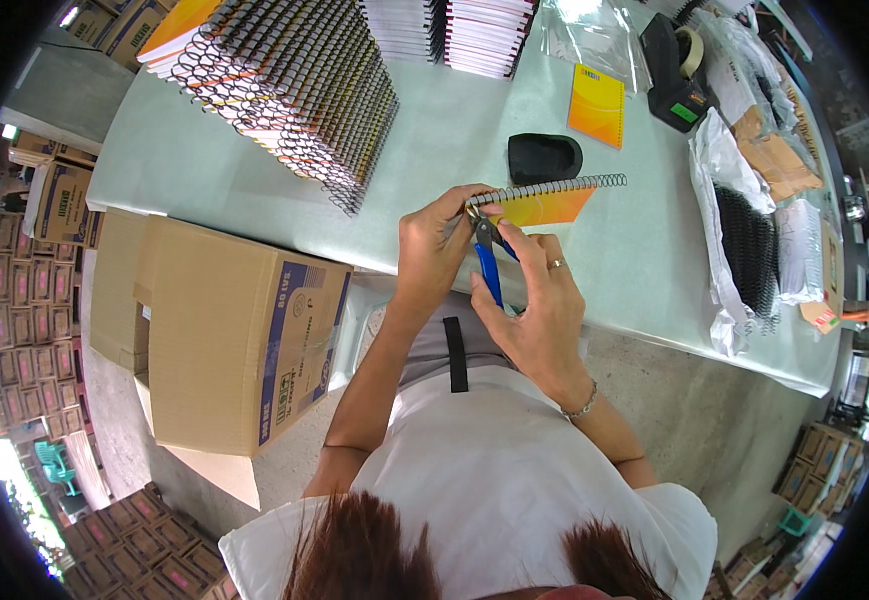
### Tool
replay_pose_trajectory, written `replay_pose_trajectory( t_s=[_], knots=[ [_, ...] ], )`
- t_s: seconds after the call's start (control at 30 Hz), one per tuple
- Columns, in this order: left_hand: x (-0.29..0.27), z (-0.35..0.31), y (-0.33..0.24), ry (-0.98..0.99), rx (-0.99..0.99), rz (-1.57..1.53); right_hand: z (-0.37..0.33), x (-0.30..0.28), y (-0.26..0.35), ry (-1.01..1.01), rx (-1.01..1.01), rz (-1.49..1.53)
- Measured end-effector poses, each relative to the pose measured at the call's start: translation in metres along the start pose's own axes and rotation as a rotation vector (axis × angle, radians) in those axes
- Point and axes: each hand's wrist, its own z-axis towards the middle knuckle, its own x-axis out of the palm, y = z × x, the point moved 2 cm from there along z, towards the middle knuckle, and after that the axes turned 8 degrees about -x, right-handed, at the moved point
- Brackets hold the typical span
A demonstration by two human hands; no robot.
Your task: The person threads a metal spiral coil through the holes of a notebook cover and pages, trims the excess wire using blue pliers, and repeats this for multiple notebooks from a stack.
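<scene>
One tall stack of wire-coiled notebooks (294, 95) stands toward the worktop's (644, 250) left edge, black coils (744, 245) in crinkled white wrapping (711, 190) near its right. Above the near edge, the left hand (429, 250) grips a glossy yellow-orange spiral notebook (544, 207); the right hand (542, 315) clasps blue-handled metal pliers (488, 265) at its coil, beside a scooped black block (544, 158).

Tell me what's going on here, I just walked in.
A person's left hand holds a yellow-orange spiral notebook at the left end of its coil binding. The right hand grips blue-handled pliers, with their tips at that same end. At the other end, the coil sticks out past the cover. A tall stack of coil-bound notebooks stands at the back left of the table, and loose black coils lie in plastic wrapping at the right.
</scene>
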Motion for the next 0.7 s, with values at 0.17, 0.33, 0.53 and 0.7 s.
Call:
replay_pose_trajectory(
  t_s=[0.17,0.33,0.53,0.7],
  knots=[
    [0.002,-0.002,-0.003,-0.044,0.028,0.071,0.002,-0.004,0.001,-0.027,-0.013,-0.006],
    [0.008,-0.005,0.001,-0.117,0.144,0.191,0.005,-0.01,-0.01,0.172,0.341,0.825],
    [0.001,-0.009,-0.015,-0.028,-0.041,0.159,0.021,-0.025,-0.015,0.468,0.766,1.453],
    [-0.018,-0.018,-0.065,-0.136,0.026,0.27,0.016,-0.075,-0.065,0.36,0.455,0.664]
  ],
)
